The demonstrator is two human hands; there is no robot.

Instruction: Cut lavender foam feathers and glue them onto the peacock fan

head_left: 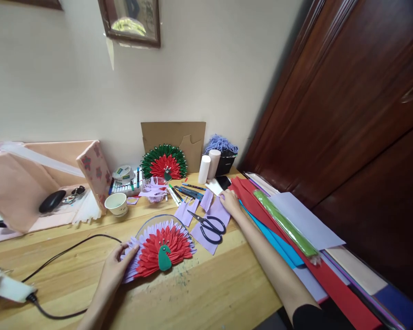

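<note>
Where the black cable [48, 314] starts: a white device [10, 286] lies on the wooden table [206, 302] at far left.
Peach box [48, 160]: it stands open behind the device, a black case [52, 201] inside.
Paper cup [116, 204]: upright, just right of the box, in front of a tape roll [123, 173].
Left hand [119, 261]: the thumb lies over the lilac petals and the other fingers go underneath, closed on the left edge of the paper peacock.
Paper peacock [170, 245]: near the front of the table, lilac outside, red within, green head at the lower middle; a clear rim shows behind it.
Green-and-red fan [163, 162]: upright at the back, before brown cardboard [174, 133].
Scissors [202, 220]: blades slightly parted, lying across lilac paper [206, 243], right of the peacock.
Right hand [230, 203]: stretched forward, fingertips at the far edge of the lilac paper, near a black phone [223, 182]; how far the fingers open, and whether they grip, I cannot tell.
Coloured sheets [330, 284]: red, blue and lilac, beside the right forearm, with a green roll [285, 223] on top.
</note>
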